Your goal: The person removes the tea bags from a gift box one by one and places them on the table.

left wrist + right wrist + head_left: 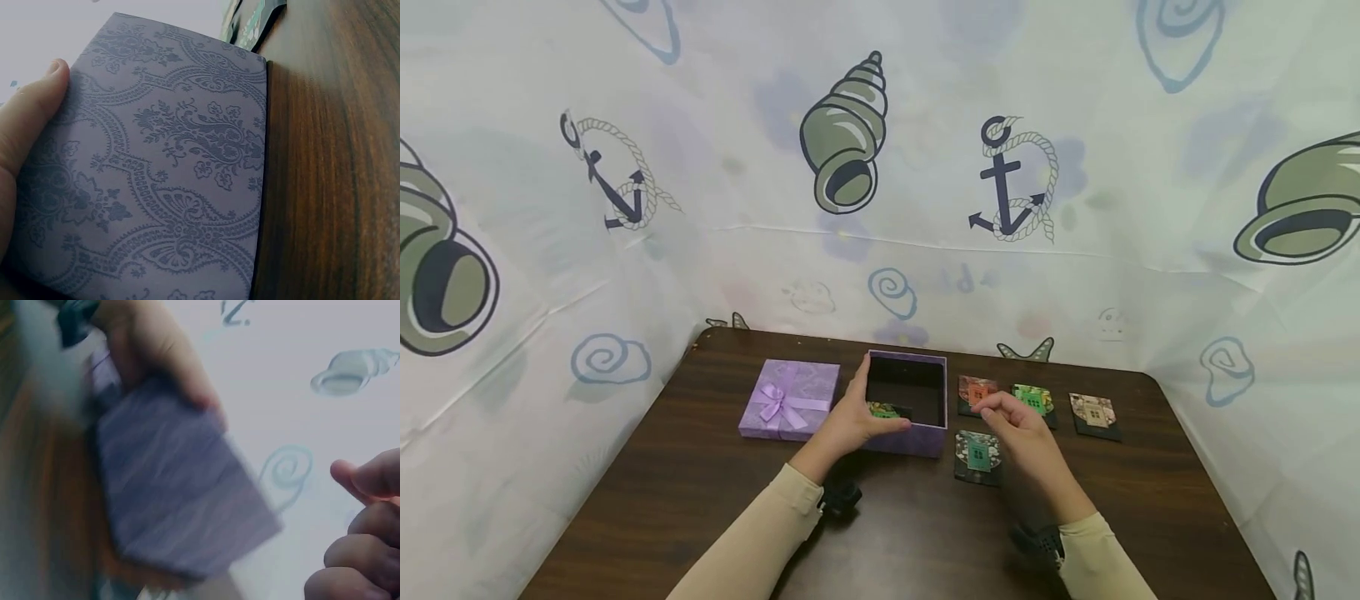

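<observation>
My left hand [855,417] grips the open purple box [904,442] at its left side, with the thumb over the front edge. In the left wrist view the thumb lies against the patterned box wall [181,156]. A small packet [887,410] with a yellow-green picture shows inside the box, partly hidden by the hand. To the right of the box my right hand [1026,437] hovers with bent fingers, and nothing shows between them. Near it lie a teal-labelled packet [978,457], a red packet [972,390] and a green packet [1033,400].
A purple lid [790,400] with a ribbon bow lies left of the box. A beige-labelled packet [1094,412] lies farthest right. All stand on a dark wooden table [910,533], with a printed cloth [925,167] hanging behind it.
</observation>
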Action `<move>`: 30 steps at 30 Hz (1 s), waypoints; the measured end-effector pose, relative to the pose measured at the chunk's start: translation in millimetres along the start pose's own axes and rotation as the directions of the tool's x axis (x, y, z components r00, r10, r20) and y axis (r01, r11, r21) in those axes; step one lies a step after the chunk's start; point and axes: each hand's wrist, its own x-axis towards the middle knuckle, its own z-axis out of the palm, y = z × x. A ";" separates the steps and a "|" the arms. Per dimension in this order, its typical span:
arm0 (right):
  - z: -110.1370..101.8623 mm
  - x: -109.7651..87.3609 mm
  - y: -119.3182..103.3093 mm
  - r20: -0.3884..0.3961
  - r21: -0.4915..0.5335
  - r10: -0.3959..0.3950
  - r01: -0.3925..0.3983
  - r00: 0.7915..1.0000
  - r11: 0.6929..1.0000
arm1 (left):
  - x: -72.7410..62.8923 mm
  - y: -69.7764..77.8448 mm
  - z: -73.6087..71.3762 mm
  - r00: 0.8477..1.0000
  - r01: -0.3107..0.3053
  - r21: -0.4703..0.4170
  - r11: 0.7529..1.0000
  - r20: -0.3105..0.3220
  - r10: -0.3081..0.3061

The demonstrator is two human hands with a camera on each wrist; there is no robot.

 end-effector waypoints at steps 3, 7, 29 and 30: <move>5.6 9.8 -19.2 0.054 0.010 -0.023 0.023 0.998 1.000 | -0.2 0.2 0.1 1.000 0.000 -0.003 1.000 -0.003 0.000; 12.5 21.7 -41.2 0.115 -0.014 -0.042 0.044 0.992 0.999 | -0.4 1.1 2.1 1.000 -0.007 -0.020 1.000 0.003 0.007; 52.3 84.2 -94.0 0.203 -0.166 0.155 -0.122 0.967 0.979 | -0.7 2.6 0.7 1.000 -0.009 -0.031 0.999 -0.006 0.009; 53.9 87.2 -96.2 0.216 -0.184 0.156 -0.117 0.964 0.976 | -0.5 2.6 0.5 1.000 -0.011 -0.032 0.999 -0.006 0.011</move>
